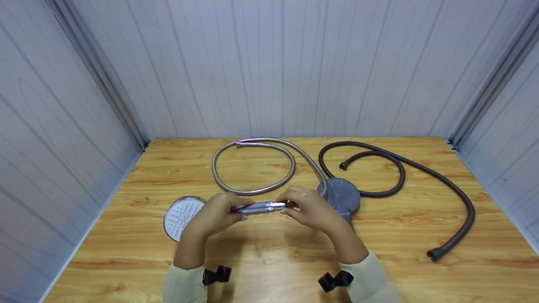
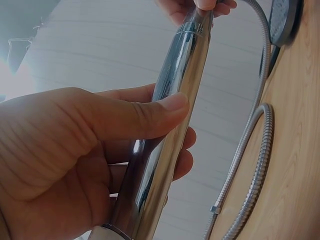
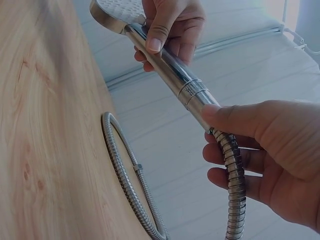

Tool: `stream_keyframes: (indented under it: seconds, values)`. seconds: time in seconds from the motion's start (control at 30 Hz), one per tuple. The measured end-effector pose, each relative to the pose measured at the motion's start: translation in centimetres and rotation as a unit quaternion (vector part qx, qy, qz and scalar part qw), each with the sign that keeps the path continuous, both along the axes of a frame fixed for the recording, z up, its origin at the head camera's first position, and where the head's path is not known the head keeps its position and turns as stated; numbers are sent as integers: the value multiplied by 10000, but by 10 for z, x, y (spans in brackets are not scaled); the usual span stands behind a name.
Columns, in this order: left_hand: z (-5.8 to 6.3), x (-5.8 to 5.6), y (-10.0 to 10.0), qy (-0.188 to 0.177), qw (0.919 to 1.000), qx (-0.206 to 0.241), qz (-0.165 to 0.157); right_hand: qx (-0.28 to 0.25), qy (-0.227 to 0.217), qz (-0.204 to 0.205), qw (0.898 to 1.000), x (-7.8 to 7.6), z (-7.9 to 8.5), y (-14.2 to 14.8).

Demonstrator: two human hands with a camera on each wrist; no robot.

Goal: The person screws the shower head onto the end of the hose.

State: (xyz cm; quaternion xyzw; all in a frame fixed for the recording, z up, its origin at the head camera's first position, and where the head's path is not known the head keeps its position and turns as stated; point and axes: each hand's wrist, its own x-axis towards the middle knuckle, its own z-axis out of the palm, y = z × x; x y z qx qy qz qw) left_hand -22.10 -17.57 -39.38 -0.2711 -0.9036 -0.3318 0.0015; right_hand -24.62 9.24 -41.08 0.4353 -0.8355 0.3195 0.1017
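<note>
Gripping a chrome shower head by its handle above the wooden table, a person's left hand wraps thumb and fingers round it; the right hand pinches the fitting where a metal hose joins. A gray shower head and black hose lie rightward.

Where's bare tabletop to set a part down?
Free: table between its left edge and the silver hose; also between the grey shower head and the near end of the black hose. Crowded: around that head, both hoses and the right hand close.
</note>
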Motion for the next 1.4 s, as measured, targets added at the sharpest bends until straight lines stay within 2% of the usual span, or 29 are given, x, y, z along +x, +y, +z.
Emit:
stream_keyframes:
  seconds: [0.47,1.03,1.2,1.4]
  values:
    - [-2,0,0,-20,10000,53,35,-69,-114,68,9999,1,1,0]
    - [0,1,0,-21,10000,33,21,152,-85,6,9998,1,2,0]
    - [0,1,-1,-20,10000,61,-12,29,-137,-10,9999,1,1,-1]
    - [0,1,-2,3,10000,-18,58,-59,77,-40,9999,1,0,-2]
